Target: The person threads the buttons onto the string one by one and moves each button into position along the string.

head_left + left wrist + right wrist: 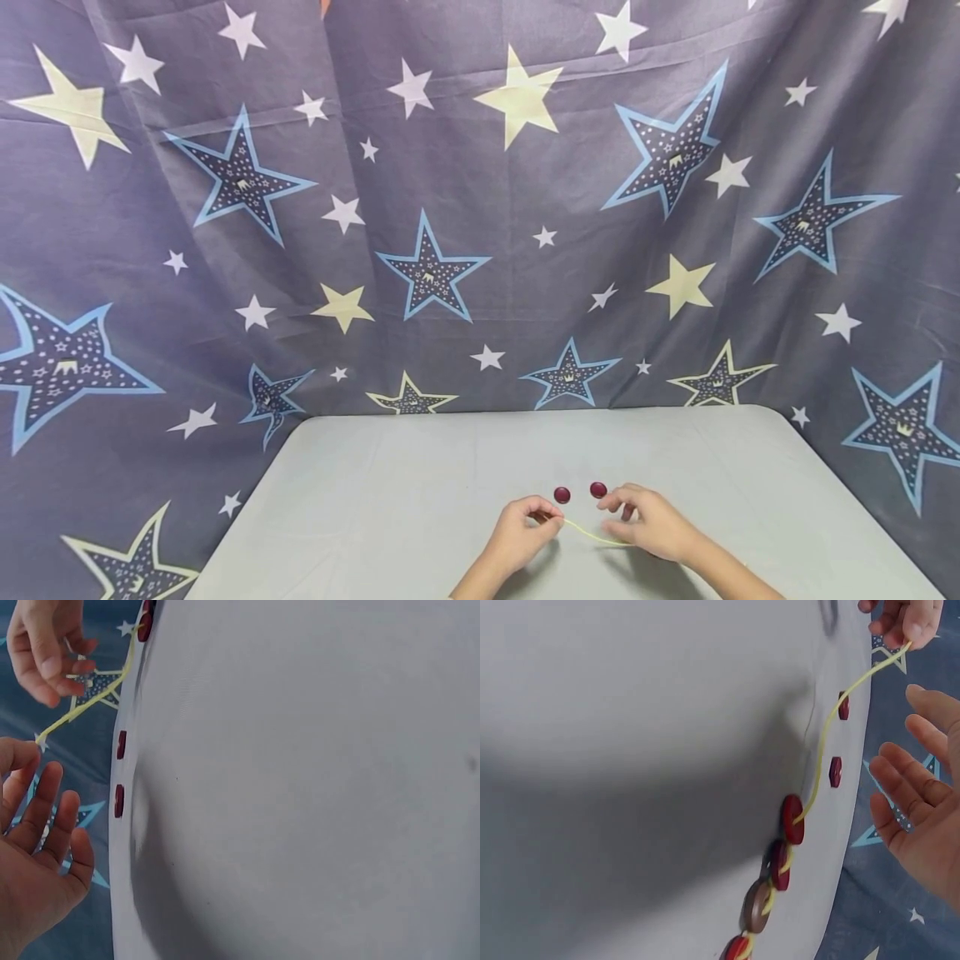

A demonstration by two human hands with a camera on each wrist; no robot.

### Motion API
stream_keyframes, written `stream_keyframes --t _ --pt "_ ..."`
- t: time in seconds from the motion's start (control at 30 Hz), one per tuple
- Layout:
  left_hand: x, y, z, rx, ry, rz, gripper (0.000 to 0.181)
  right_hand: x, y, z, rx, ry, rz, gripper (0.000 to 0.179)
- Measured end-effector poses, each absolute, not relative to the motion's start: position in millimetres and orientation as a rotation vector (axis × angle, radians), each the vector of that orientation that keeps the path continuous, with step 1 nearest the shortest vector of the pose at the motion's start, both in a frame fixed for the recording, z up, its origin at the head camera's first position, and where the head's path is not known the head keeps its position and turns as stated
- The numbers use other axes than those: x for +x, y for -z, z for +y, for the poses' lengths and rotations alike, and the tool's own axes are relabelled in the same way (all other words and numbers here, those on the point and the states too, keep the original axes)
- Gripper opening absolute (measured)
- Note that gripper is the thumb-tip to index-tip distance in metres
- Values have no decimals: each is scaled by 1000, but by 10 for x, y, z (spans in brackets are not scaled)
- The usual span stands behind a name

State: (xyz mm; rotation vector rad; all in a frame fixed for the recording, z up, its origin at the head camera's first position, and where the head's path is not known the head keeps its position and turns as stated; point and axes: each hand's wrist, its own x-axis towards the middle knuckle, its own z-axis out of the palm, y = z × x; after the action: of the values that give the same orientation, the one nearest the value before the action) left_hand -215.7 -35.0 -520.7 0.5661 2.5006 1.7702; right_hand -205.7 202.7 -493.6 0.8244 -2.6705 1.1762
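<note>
My left hand pinches the end of a yellow string between thumb and forefinger, the other fingers loosely spread. From there the string droops to a row of buttons threaded on it, lying on the table; a red button, a darker red button and a brown button are among them. My right hand hovers beside the string with its fingers apart and relaxed, gripping nothing. Two loose dark red buttons, a left button and a right button, lie just beyond the hands. In the head view my right hand hides the threaded buttons.
A pale grey table with rounded far corners carries everything. Behind it hangs a dark curtain printed with stars, reaching down past the table's back and side edges.
</note>
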Motion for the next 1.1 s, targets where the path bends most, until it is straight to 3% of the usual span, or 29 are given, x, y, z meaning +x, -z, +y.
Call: stream_keyframes --t 1.1 --pt "-2145 5242 -284 608 -1837 2445 7 -2054 5030 1661 848 -1612 -2672 18"
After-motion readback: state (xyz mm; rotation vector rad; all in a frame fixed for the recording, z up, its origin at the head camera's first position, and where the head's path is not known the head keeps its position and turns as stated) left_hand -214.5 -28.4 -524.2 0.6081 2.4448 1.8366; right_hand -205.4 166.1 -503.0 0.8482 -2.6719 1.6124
